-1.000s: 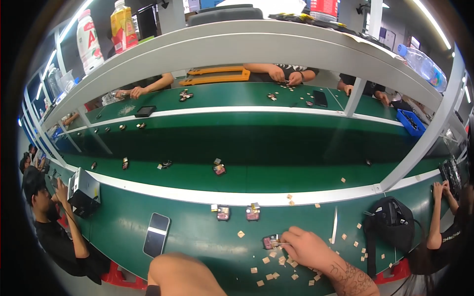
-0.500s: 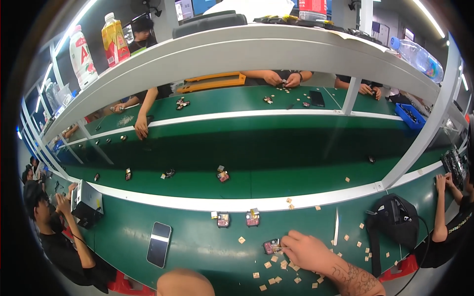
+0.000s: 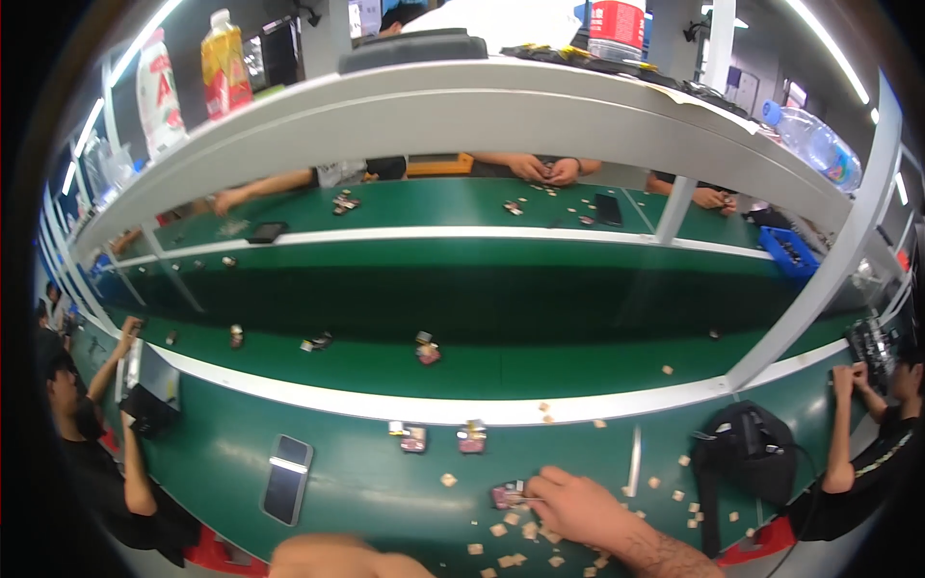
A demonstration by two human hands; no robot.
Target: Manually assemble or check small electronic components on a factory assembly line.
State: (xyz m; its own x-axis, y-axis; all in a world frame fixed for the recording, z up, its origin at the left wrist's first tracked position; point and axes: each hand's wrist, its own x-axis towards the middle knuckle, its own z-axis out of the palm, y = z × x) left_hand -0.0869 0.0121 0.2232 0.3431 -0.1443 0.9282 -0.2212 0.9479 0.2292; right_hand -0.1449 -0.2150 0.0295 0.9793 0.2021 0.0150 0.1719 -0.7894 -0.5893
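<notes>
My right hand (image 3: 578, 508) is closed, thumb and fingertips pinching a thin light tool that is too small to identify surely. Its tip meets a small dark-red electronic module (image 3: 508, 495) lying on the green table. At the lower edge my left hand (image 3: 337, 559) is smeared by motion and partly cut off; its fingers cannot be made out. Two more modules, a left one (image 3: 412, 439) and a right one (image 3: 472, 439), lie farther off, each with a small pale-and-yellow part. Small tan square pieces (image 3: 529, 531) are scattered under and around my right hand.
A phone (image 3: 287, 480) lies at the left, and a black bag (image 3: 744, 453) at the right beside a thin white strip (image 3: 633, 462). Beyond the white rail (image 3: 501, 408) several modules lie on the belt. A grey shelf (image 3: 462, 106) crosses above; co-workers sit left, right and opposite.
The whole view has shifted slightly. My right hand stays at the module; my left hand blurs at the lower edge. A co-worker's hand at the far left has pulled back from a dark object.
</notes>
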